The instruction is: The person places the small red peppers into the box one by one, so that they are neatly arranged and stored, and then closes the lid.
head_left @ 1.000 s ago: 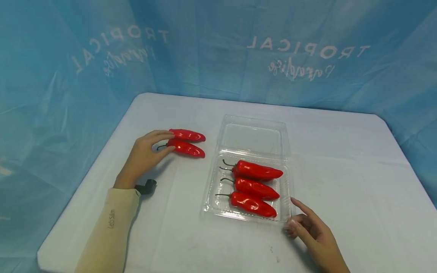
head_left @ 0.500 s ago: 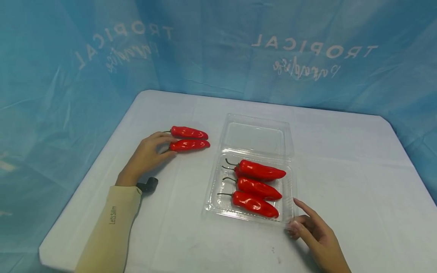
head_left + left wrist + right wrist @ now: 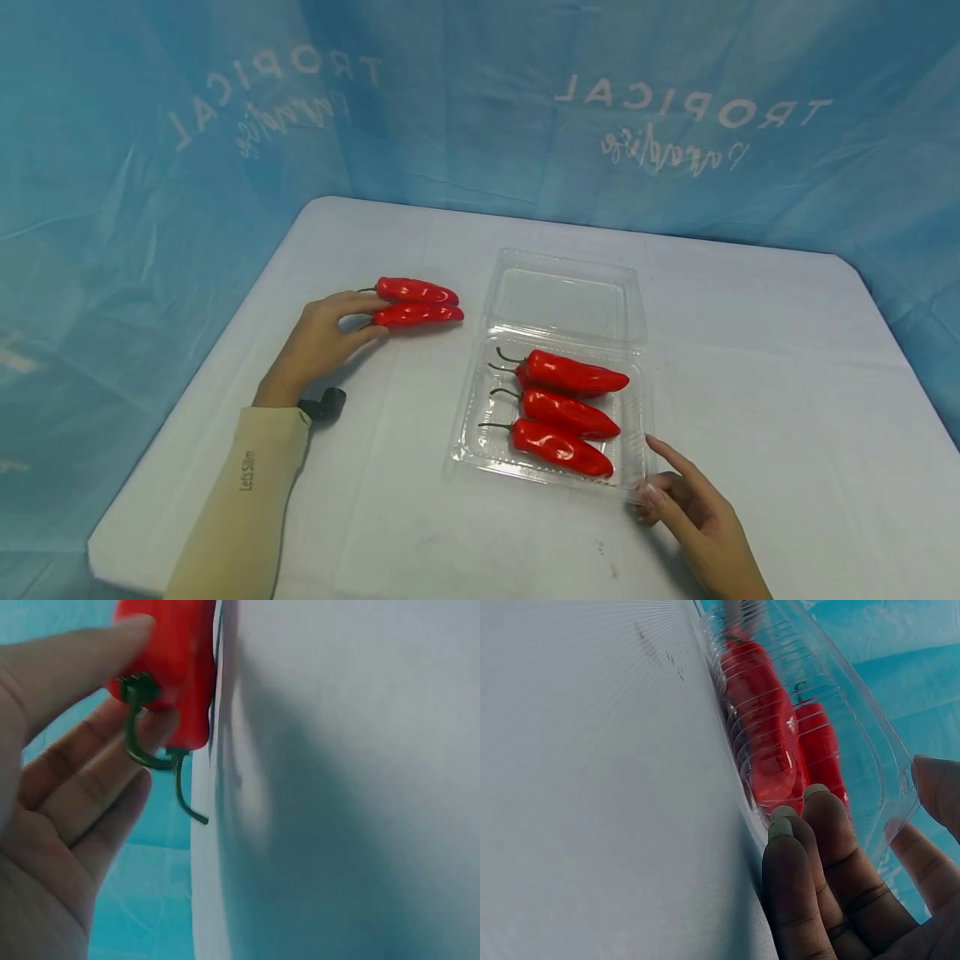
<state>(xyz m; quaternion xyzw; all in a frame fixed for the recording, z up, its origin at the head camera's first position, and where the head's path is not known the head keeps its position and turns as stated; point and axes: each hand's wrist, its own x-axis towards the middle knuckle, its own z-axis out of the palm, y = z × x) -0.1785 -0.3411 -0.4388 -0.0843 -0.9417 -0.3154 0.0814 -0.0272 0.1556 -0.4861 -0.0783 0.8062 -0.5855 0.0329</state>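
Note:
My left hand [image 3: 318,337] pinches the stem end of the nearer of two red peppers, a long glossy pepper [image 3: 422,315], between thumb and fingers. Its curled green stem shows below the thumb in the left wrist view. Right behind it lies the other pepper [image 3: 417,290], pointing the same way. At the near right corner of an open clear plastic clamshell box [image 3: 468,446], my right hand [image 3: 701,521] grips the rim, thumb and fingers on either side. Several red peppers [image 3: 561,448] lie in the box, stems to the left, one partly hidden under another.
The box's clear lid [image 3: 562,296] lies folded back, away from me. A white cloth covers the table [image 3: 765,375], which has rounded corners. Blue printed sheets [image 3: 480,125] hang behind it and at the left. A dark device [image 3: 326,406] is strapped to my left wrist.
The left fingers have closed in on the nearer pepper, which has swung from a slant to nearly level. The right hand keeps its hold on the box corner. The head view has shifted slightly.

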